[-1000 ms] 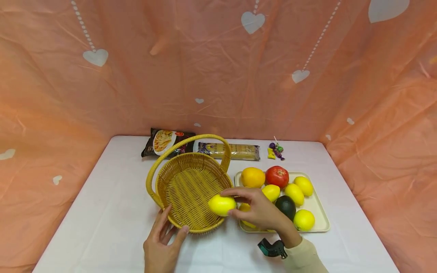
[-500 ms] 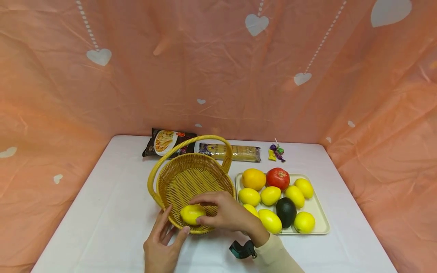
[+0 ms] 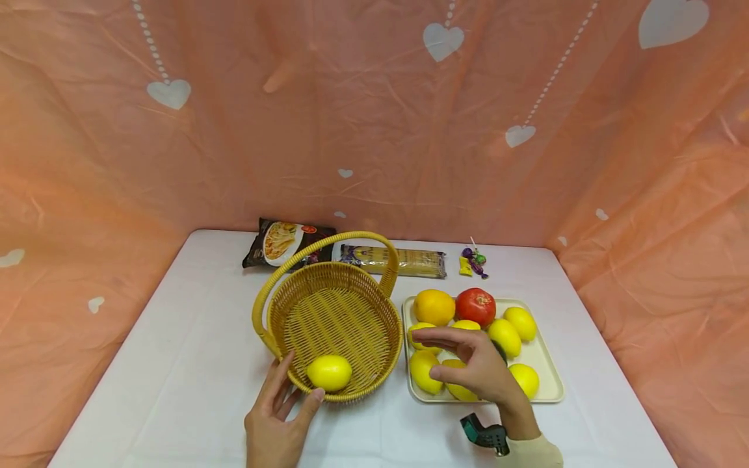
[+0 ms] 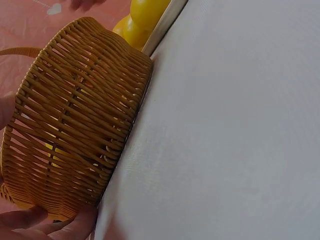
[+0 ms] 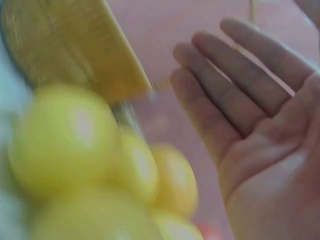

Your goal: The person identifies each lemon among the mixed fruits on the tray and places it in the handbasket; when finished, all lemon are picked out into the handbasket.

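Observation:
A yellow lemon lies in the near part of the round wicker basket, close to its front wall. My left hand holds the basket at its near left side, thumb at the front rim and fingers along the left. In the left wrist view, fingertips press against the woven wall. My right hand is over the cream tray, fingers extended and apart from the thumb, holding nothing. Beneath and around it are several lemons; the right wrist view shows the bare palm beside blurred yellow fruit.
An orange fruit and a red pomegranate sit at the tray's back. A dark avocado is mostly hidden by the hand. Behind the basket lie a black food packet, a noodle pack and wrapped candies. The basket's handle arches up.
My right hand carried the lemon left into the basket, let go of it there, and moved back right over the tray. My left hand has stayed at the basket.

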Demonstrator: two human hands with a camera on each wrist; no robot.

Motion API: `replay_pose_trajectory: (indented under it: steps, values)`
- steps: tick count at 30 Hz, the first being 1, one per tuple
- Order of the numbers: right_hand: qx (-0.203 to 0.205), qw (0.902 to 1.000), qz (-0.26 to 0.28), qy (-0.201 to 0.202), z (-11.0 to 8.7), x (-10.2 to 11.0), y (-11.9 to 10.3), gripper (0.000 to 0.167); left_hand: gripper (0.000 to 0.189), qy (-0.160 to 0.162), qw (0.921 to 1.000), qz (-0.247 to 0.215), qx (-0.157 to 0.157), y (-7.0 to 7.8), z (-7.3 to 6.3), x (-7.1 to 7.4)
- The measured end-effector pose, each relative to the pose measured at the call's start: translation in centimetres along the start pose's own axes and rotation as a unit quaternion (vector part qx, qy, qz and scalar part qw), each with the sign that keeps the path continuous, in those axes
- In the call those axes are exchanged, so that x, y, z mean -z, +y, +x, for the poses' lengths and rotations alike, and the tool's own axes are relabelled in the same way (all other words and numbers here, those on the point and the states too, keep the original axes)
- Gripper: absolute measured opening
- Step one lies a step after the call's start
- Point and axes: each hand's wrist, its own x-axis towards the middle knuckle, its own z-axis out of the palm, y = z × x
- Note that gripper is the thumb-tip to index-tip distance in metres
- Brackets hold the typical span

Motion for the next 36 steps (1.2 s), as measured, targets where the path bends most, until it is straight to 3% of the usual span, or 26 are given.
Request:
replay_pose_trajectory:
  steps: [8,12,16,21,25,29,33,36]
  values:
    - [-0.011,0.9943,-0.060,0.087,-5.5,5.2,0.4,0.046,0.079,0.000,1.0000,-0.007,-0.006,0.1,-0.1,0.0]
    - [-0.043,0.9875,-0.079,0.129,-7.9,6.9,0.2,0.044,0.079,0.003,0.9999,-0.009,-0.008,0.1,-0.1,0.0]
    - [-0.106,0.9738,-0.109,0.169,-9.8,7.8,0.3,0.042,0.079,0.002,0.9999,-0.009,-0.007,0.1,-0.1,0.0]
    - [-0.172,0.9590,-0.147,0.171,-11.5,8.5,1.2,0.042,0.079,-0.001,1.0000,-0.007,-0.005,0.2,-0.1,0.0]
    - [-0.245,0.9509,-0.128,0.139,-12.8,9.1,2.0,0.053,0.079,-0.004,1.0000,-0.005,-0.006,0.3,-0.1,-0.1]
    - [-0.331,0.9275,-0.111,0.133,-13.5,9.5,2.4,0.066,0.079,-0.003,1.0000,-0.001,-0.006,0.3,-0.2,-0.1]
    - [-0.347,0.9133,-0.138,0.163,-13.5,9.4,2.4,0.071,0.079,0.000,1.0000,0.003,-0.002,0.3,-0.1,-0.1]
    - [-0.320,0.9106,-0.180,0.189,-13.3,9.1,2.0,0.067,0.079,-0.002,1.0000,0.004,-0.001,0.2,0.0,0.0]
